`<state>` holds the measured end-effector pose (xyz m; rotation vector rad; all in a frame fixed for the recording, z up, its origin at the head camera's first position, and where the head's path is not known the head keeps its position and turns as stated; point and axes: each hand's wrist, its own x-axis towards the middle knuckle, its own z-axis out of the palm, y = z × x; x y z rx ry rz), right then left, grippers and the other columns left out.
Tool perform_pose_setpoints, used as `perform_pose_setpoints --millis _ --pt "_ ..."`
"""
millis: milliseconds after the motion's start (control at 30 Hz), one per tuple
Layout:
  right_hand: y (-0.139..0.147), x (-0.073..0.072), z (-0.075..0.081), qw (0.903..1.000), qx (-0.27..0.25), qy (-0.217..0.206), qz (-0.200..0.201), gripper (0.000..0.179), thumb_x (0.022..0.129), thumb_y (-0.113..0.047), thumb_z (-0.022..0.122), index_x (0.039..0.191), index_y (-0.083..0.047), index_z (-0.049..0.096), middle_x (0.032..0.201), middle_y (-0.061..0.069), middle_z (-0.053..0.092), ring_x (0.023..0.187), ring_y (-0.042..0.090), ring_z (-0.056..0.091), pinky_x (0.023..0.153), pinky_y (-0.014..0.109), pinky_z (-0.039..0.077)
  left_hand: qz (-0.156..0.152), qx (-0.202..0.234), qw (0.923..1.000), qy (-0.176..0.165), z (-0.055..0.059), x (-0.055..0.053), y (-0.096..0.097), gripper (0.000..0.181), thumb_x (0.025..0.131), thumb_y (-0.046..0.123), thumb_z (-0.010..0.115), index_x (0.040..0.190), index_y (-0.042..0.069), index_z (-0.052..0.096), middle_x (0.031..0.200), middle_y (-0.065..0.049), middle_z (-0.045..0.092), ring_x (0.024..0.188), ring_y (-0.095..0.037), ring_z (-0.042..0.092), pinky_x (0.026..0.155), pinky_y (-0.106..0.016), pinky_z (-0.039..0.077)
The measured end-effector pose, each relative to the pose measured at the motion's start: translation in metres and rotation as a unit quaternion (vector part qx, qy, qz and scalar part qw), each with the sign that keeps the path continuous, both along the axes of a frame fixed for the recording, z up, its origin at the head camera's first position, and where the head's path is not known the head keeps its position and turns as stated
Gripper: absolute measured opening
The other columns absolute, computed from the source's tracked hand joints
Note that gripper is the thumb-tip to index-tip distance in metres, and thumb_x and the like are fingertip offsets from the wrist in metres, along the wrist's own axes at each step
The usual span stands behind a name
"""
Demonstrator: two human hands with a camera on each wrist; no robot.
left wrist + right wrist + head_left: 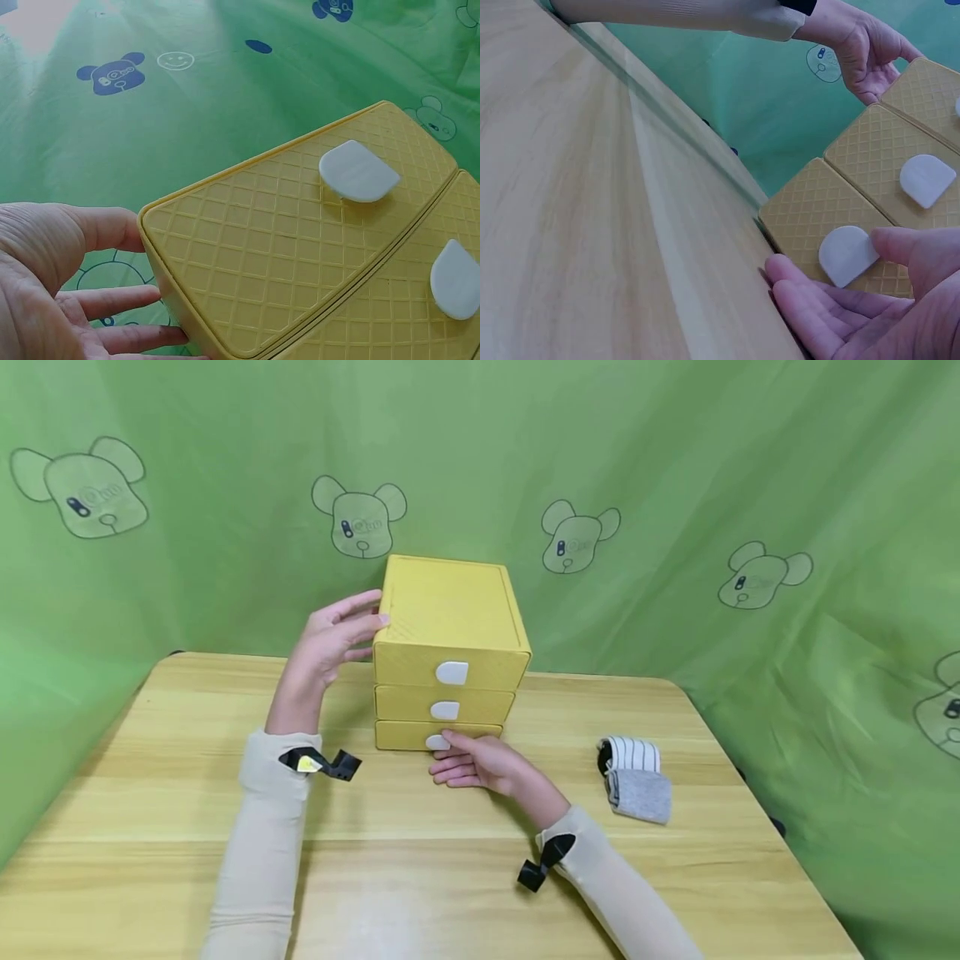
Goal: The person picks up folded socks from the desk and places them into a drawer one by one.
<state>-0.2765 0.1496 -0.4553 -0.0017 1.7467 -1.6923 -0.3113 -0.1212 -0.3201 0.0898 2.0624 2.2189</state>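
A yellow drawer unit (450,606) with three stacked drawers stands near the table's back edge. Each drawer front has a white pull tab and a grid pattern. My left hand (337,631) touches the unit's left side near the top, its fingers extended. In the left wrist view, the thumb lies at the upper corner, close to the top drawer's front (240,247). My right hand (483,764) is at the bottom drawer, its thumb touching that drawer's white tab (845,255). Its other fingers stretch out loosely below the tab.
To the right on the wooden table (420,868) lies a folded grey cloth item (641,795). A white striped one (636,753) with a dark part sits just behind it. A green curtain (480,460) with bear-head prints hangs behind and beside the table.
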Motion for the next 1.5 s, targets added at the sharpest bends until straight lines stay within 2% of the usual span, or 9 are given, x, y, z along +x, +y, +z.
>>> perform_pose_setpoints --millis 133,300,600,800,1033,1300,1500 --pt "-0.001 0.001 -0.003 1.0 0.0 0.007 -0.005 0.057 0.107 -0.041 0.051 0.136 0.008 0.057 0.106 0.009 0.078 0.09 0.015 0.076 0.082 0.025 0.064 0.002 -0.005 1.0 0.003 0.0 0.001 -0.001 0.061 0.097 0.022 0.07 0.153 0.022 0.047 0.159 -0.008 0.046 0.133 -0.029 0.057 0.112 -0.042 0.052" --pt "-0.002 0.004 -0.002 0.9998 0.009 0.017 -0.006 0.057 0.106 -0.041 0.052 0.136 0.007 0.058 0.108 0.011 0.078 0.089 0.015 0.076 0.083 0.025 0.064 -0.001 -0.005 1.0 -0.003 0.0 0.0 0.0 0.061 0.096 0.023 0.071 0.153 0.023 0.048 0.158 -0.008 0.048 0.132 -0.027 0.057 0.112 -0.041 0.052" --pt "-0.002 0.009 0.003 0.9982 0.039 0.044 0.005 0.056 0.106 -0.041 0.053 0.129 0.009 0.062 0.089 0.007 0.078 0.077 0.013 0.075 0.076 0.026 0.065 0.004 0.002 1.0 -0.006 -0.002 -0.002 0.001 0.06 0.096 0.022 0.072 0.151 0.024 0.05 0.155 -0.01 0.051 0.131 -0.027 0.058 0.114 -0.044 0.049" --pt "0.002 0.017 0.004 0.9972 0.054 0.05 0.013 0.055 0.106 -0.041 0.053 0.126 0.009 0.064 0.086 0.006 0.077 0.075 0.013 0.074 0.075 0.026 0.065 0.003 -0.005 1.0 -0.004 -0.001 -0.003 0.002 0.06 0.096 0.025 0.073 0.151 0.025 0.05 0.155 -0.009 0.051 0.128 -0.025 0.059 0.112 -0.042 0.051" --pt "0.0 0.042 0.002 0.998 0.043 0.044 0.013 0.055 0.106 -0.043 0.053 0.126 0.007 0.064 0.085 0.006 0.076 0.074 0.013 0.074 0.072 0.025 0.065 0.007 -0.001 1.0 -0.002 -0.001 -0.002 -0.001 0.06 0.095 0.025 0.074 0.151 0.026 0.051 0.154 -0.007 0.052 0.117 -0.016 0.062 0.112 -0.04 0.05" --pt "0.0 0.071 0.003 0.9973 0.059 0.04 0.016 0.058 0.104 -0.048 0.054 0.127 0.005 0.065 0.085 0.008 0.077 0.071 0.013 0.074 0.07 0.027 0.065 0.013 0.012 0.9998 -0.004 -0.002 -0.002 -0.001 0.059 0.095 0.024 0.073 0.15 0.025 0.051 0.154 -0.008 0.053 0.117 -0.016 0.061 0.115 -0.042 0.048" --pt "0.004 0.086 0.004 0.9961 0.068 0.048 0.031 0.059 0.103 -0.049 0.054 0.128 0.003 0.065 0.088 0.012 0.078 0.072 0.015 0.074 0.07 0.028 0.065 0.02 0.02 0.9996 -0.002 -0.003 -0.001 0.001 0.059 0.095 0.023 0.073 0.15 0.026 0.052 0.155 -0.006 0.052 0.119 -0.016 0.061 0.115 -0.041 0.048"
